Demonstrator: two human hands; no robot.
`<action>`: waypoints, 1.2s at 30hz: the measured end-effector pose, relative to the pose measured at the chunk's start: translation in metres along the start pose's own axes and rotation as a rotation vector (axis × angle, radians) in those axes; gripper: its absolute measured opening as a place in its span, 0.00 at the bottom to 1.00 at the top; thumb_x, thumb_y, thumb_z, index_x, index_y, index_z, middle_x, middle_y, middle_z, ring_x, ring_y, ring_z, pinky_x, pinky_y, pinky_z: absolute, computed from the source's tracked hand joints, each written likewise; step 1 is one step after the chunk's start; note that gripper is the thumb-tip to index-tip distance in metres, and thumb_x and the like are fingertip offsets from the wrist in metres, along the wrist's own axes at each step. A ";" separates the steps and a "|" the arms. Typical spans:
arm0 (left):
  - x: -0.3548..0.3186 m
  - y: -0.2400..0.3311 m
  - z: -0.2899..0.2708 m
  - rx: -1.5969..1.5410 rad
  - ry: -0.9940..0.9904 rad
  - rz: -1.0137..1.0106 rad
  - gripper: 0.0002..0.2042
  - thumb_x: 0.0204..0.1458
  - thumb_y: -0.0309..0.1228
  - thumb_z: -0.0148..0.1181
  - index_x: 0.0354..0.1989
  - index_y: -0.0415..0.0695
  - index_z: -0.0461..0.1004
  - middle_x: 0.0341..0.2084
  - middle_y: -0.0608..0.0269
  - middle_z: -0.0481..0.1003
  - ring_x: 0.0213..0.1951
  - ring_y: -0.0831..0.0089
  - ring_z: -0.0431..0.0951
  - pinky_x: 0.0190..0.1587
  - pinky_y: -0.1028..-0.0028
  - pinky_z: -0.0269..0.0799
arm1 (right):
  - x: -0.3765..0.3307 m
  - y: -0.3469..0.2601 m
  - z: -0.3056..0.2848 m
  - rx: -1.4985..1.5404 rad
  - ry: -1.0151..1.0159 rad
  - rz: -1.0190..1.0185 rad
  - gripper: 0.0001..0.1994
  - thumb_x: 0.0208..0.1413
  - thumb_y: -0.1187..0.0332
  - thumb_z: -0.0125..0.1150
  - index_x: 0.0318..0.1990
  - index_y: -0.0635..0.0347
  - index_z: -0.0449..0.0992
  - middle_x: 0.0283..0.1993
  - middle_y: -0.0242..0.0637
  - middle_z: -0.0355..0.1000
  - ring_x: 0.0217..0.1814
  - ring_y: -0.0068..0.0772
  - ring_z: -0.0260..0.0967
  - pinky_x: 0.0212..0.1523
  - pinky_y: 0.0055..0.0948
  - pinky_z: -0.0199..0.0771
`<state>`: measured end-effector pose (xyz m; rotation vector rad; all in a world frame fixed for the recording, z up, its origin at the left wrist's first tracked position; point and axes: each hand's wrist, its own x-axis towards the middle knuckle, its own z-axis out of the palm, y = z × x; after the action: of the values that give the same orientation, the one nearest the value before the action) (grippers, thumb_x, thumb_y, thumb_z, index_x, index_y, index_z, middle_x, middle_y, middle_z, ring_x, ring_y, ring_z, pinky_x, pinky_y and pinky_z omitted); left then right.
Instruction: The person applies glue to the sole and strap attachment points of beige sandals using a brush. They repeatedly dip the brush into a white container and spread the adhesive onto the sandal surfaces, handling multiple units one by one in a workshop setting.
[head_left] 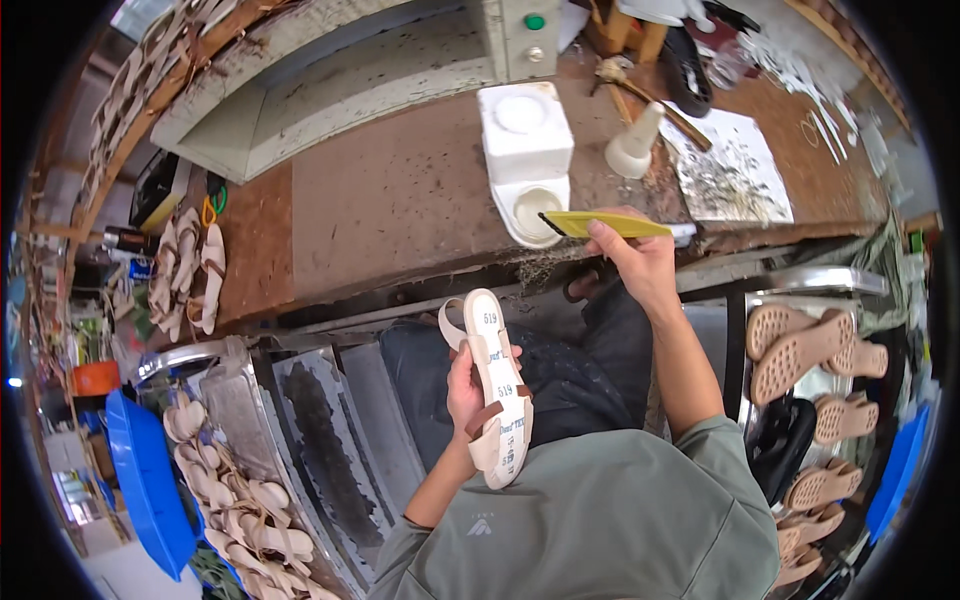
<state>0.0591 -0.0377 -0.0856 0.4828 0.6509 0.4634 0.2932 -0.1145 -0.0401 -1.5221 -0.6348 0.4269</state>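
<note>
Left hand (463,398): fingers curled round the side of a slim pale sandal with brown straps (492,355), its white, blue-marked face turned up, before the grey-green shirt (610,500).
Right hand (640,262): pinching a flat yellow tool with a dark slanted tip (574,222).
Dark tip: at the round cup of a blocky white container (525,135); contact unclear.
Brown counter (390,200): bears the container and, right of it, a cream cone-shaped piece (630,155).
</note>
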 end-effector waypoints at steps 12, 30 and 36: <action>0.060 0.056 0.039 -0.040 0.108 0.058 0.21 0.59 0.46 0.39 0.49 0.42 0.66 0.32 0.57 0.74 0.30 0.75 0.73 0.30 0.75 0.72 | 0.036 0.021 0.022 -0.369 -0.126 -0.210 0.06 0.49 0.73 0.61 0.34 0.65 0.77 0.27 0.36 0.72 0.23 0.21 0.65 0.23 0.20 0.63; 0.030 0.065 0.088 -0.083 0.009 -0.077 0.23 0.59 0.48 0.35 0.42 0.39 0.67 0.27 0.57 0.73 0.20 0.71 0.74 0.23 0.72 0.73 | -0.007 -0.035 0.037 0.241 -0.223 -0.247 0.08 0.48 0.74 0.61 0.34 0.70 0.74 0.26 0.41 0.74 0.25 0.28 0.69 0.28 0.26 0.69; 0.000 0.061 0.091 -0.059 -0.167 0.064 0.23 0.60 0.45 0.32 0.50 0.39 0.64 0.34 0.57 0.72 0.34 0.72 0.73 0.29 0.76 0.74 | -0.017 -0.055 0.047 0.191 -0.136 -0.373 0.06 0.47 0.76 0.61 0.33 0.68 0.75 0.27 0.42 0.74 0.26 0.31 0.70 0.28 0.26 0.69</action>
<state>0.1036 -0.0145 0.0115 0.4819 0.4610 0.4962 0.2439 -0.0895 0.0101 -1.1683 -0.9374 0.2965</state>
